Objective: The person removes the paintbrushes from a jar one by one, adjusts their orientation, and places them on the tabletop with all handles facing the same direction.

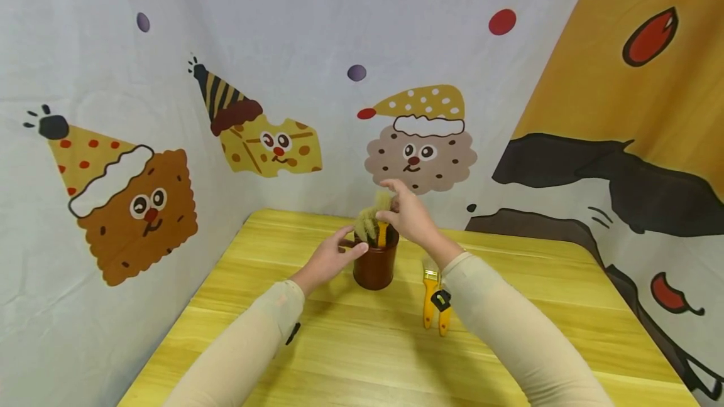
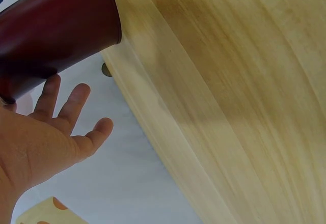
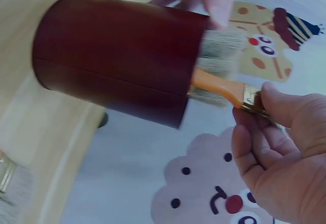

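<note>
A dark red-brown cylindrical cup (image 1: 374,269) stands upright near the back of the table, holding several paintbrushes with their pale bristles (image 3: 220,46) up. At its left rim my left hand (image 1: 334,257) grips it between thumb and forefinger; the other fingers (image 2: 72,104) reach out along its side, one tip against the wall. My right hand (image 1: 411,213) pinches another paintbrush (image 3: 221,87) by its metal band and bristles, over the cup's mouth. That brush's orange handle points down into the cup; its lower end is hidden inside.
Two more yellow-handled paintbrushes (image 1: 430,297) lie on the wooden table (image 1: 351,357), right of the cup and partly under my right forearm. Behind the table's back edge hangs a white cloth (image 1: 317,30) printed with cartoon foods.
</note>
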{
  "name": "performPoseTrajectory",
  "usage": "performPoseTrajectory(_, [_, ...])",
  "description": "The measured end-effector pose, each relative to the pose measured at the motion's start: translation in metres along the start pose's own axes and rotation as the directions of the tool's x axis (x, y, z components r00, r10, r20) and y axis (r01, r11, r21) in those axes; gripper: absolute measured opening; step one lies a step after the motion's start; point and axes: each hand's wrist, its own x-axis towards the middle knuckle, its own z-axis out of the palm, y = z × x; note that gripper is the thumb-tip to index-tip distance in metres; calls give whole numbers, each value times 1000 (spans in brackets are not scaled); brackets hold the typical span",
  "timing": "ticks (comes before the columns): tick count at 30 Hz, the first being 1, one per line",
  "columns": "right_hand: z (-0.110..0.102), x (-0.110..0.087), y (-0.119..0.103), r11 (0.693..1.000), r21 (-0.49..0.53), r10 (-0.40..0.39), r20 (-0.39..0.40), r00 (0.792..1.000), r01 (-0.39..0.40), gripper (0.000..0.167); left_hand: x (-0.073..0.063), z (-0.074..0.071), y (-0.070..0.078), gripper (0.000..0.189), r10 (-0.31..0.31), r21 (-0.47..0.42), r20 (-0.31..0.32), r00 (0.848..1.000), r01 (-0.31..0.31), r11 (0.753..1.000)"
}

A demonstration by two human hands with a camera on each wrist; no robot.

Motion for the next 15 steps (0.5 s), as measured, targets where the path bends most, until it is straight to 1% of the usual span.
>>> performPoseTrajectory(3, [-11, -1, -7, 999, 34, -18, -61, 998, 20, 62, 0, 0, 0, 81, 2, 7, 2, 1000, -2, 1000])
performPoseTrajectory(5, [-19, -2, -10, 998, 58, -11, -98, 995, 17, 60, 1, 0, -1, 81, 2, 11, 4, 1000, -2, 1000])
performPoseTrajectory(10, [-47, -4, -15, 994, 107, 10, -184, 983, 10, 60, 1, 0, -1, 82, -4, 14, -1, 1000, 4, 1000])
performPoseTrajectory(13, [-67, -10, -10, 996, 88, 18, -213, 977, 1, 61, 1, 0, 0, 82, -4, 10, -3, 1000, 4, 1000])
performPoseTrajectory(15, [-80, -15, -3, 998, 58, 27, -227, 974, -14, 61, 1, 0, 0, 83, -1, 10, -7, 1000, 1, 1000])
